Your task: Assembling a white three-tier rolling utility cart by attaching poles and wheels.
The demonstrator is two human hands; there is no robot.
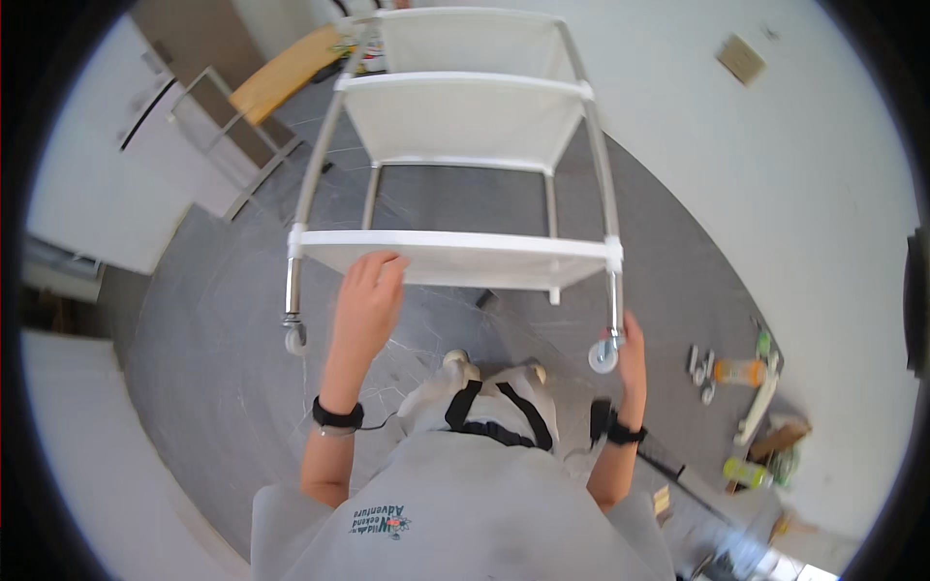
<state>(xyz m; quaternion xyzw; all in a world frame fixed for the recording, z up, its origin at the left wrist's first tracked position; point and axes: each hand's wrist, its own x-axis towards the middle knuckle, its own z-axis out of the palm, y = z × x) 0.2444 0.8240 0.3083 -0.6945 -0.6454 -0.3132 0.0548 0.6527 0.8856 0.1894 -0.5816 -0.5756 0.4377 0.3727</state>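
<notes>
A white shelf cart (465, 247) with metal tube legs is tipped so that its caster end is toward me. My left hand (371, 290) is at the near shelf's edge, its fingers loosely bent and seemingly resting against the white panel. A caster (295, 337) hangs from the leg left of it. At the right leg my right hand (633, 351) is closed around a second caster (604, 356), which partly hides its fingers. Dark bands with thin cables are on both my wrists.
A wooden-topped bench (286, 76) stands far left near white cabinets. Along the right wall lie an orange bottle (739, 373), a yellow-green bottle (746, 473) and small loose parts (701, 368) on the grey floor (223, 320). A white wall (756, 174) runs along the right.
</notes>
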